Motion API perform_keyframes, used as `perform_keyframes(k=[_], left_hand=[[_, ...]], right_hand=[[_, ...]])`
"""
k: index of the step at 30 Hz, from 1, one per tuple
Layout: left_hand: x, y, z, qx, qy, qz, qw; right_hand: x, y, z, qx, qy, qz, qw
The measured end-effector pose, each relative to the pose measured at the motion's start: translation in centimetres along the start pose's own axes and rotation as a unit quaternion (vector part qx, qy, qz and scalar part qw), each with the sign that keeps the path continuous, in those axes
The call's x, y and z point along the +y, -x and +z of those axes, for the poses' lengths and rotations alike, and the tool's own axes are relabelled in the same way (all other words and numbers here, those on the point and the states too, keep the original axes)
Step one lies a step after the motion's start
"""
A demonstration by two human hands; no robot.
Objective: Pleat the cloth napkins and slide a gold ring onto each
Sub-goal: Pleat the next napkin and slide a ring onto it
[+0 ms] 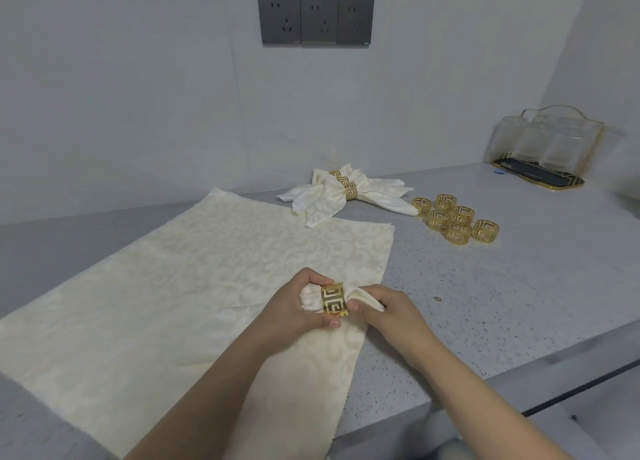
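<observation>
1. Your left hand (294, 304) grips the gathered end of a cream napkin (341, 352), fingers curled over the bunched cloth and the thumb pressed under the gold ring (334, 299).
2. The ring sits around the napkin's gathered part, directly between your two hands, touching the left thumb.
3. Your right hand (388, 312) pinches the cloth just on the other side of the ring, fingers curled round the folds.
4. The rest of that napkin trails down from your hands toward you, lying over a flat stack of cream napkins (173, 286) spread under and beyond your left hand on the worktop (485, 304).
5. Beyond your hands, well apart, lie the finished napkins (332, 196), already ringed and fanned like bows.
6. Beyond your right hand, just beside those finished ones, stands a cluster of loose gold rings (453, 219).
7. Farther off past your right hand, a tray of glass cups (543, 151) sits by the wall.
</observation>
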State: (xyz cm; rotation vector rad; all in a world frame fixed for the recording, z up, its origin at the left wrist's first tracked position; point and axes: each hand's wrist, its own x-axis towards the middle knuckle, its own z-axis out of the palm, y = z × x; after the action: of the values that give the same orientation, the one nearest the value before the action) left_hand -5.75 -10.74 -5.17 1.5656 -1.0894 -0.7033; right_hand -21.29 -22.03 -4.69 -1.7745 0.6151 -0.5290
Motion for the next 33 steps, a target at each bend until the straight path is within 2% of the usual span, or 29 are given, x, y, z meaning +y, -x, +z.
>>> perform_keyframes(k=[4, 12, 18, 21, 26, 33], left_hand=[[0.2, 0.2, -0.2, -0.012, 0.010, -0.008, 1.000], [0.3, 0.3, -0.2, 0.000, 0.020, -0.006, 1.000], [0.4, 0.4, -0.3, -0.001, 0.009, -0.003, 1.000], [0.5, 0.5, -0.3, -0.006, 0.014, -0.006, 1.000], [0.5, 0.5, -0.5, -0.003, 0.027, -0.001, 1.000], [0.9, 0.7, -0.3, 0.001, 0.016, -0.005, 1.000]], right_hand=[[-0.3, 0.3, 0.1, -0.020, -0.029, -0.004, 0.999], [-0.2, 0.0, 0.1, -0.007, 0.005, 0.027, 1.000], [-2.7, 0.2, -0.8, -0.076, 0.004, 0.099, 0.992], [-3.5, 0.3, -0.9, -0.085, -0.016, 0.119, 0.989], [-2.4, -0.4, -0.1, -0.020, -0.037, 0.167, 0.985], [-1.6, -1.0, 0.5, 0.015, -0.051, 0.197, 0.979]])
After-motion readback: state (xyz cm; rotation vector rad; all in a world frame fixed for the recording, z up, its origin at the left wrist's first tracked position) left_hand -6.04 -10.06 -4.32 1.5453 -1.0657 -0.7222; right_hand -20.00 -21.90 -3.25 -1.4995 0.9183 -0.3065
